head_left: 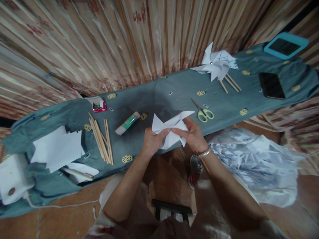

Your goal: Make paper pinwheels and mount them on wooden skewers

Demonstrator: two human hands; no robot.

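Both my hands grip one white paper pinwheel (171,125) above the front edge of the cloth-covered table. My left hand (154,139) pinches its left side, with the thumb pressed near the centre. From the right, my right hand (194,134) does the same, and the two thumb tips meet at the middle of the folded paper. Most of my fingers are hidden behind it. Scissors with light green handles (205,115) lie just beyond my right hand. A glue stick (128,123) with a green label rests to the left of my left hand.
Wooden sticks (101,139), a small red box (99,105) and white paper sheets (59,146) lie at left, near a white device (15,179). Finished pinwheels (214,64), a phone (271,85) and a blue-framed device (286,45) are at right. A bag of paper scraps (254,162) stands below.
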